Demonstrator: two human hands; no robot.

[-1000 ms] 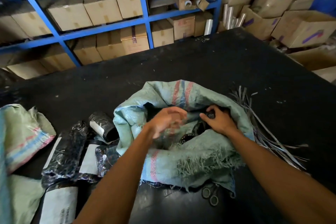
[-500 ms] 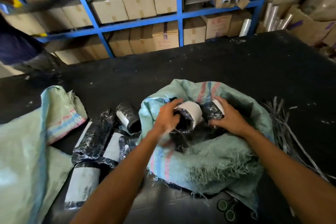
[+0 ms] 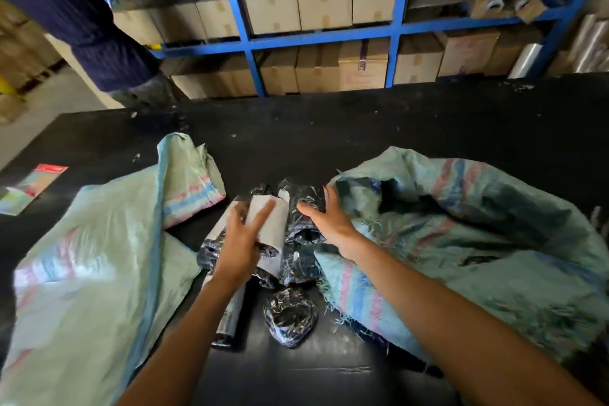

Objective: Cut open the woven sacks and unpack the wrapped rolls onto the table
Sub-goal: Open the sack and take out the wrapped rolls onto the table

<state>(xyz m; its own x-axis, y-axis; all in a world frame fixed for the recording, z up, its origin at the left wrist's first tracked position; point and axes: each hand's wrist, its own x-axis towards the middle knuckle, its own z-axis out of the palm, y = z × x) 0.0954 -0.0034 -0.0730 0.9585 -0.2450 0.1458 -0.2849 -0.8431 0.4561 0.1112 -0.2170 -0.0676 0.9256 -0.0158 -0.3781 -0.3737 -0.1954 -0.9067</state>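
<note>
Between two pale green woven sacks on the black table [image 3: 362, 128] lies a pile of black-wrapped rolls [image 3: 290, 316], several with white labels. The opened sack [image 3: 478, 231] sags on the right with its frayed cut mouth toward the pile. A flattened sack [image 3: 99, 267] lies on the left. My left hand [image 3: 239, 244] rests with straight fingers on a white-labelled roll [image 3: 268, 224] on top of the pile. My right hand [image 3: 328, 219] touches a black roll [image 3: 304, 204] with thumb and fingers spread, right beside the sack's mouth.
A person in dark clothes [image 3: 85, 16] stands at the table's far left corner. A colourful booklet [image 3: 29, 189] lies near the left edge. Blue shelving [image 3: 250, 39] full of cartons runs behind the table. Clear film rolls [image 3: 527, 59] lean at the back right.
Both hands have lifted a roll each out of the right sack and carried them left onto the pile. The view has swung left, and the scissors are out of sight.
</note>
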